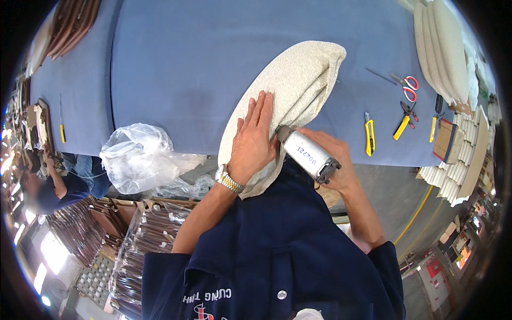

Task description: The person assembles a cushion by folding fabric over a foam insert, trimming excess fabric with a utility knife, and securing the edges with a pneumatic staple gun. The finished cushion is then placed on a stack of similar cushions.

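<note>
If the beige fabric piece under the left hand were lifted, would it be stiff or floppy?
The beige fabric piece may be fairly stiff inside: its left edge holds a smooth curve. Its covering will probably flop somewhat, given the loose folds on the right. The coarse-looking weave suggests little slipperiness under the left hand.

The blue worktop (pixel 176 64) carried a cream cushion (pixel 288 74). Right of the cushion lay a yellow cutter (pixel 370 137), red-handled scissors (pixel 404 84), pliers (pixel 401 128) and a thin rod (pixel 381 76); farther right, stacked pads (pixel 440 50); left of it, a clear plastic bag (pixel 137 149).
</note>
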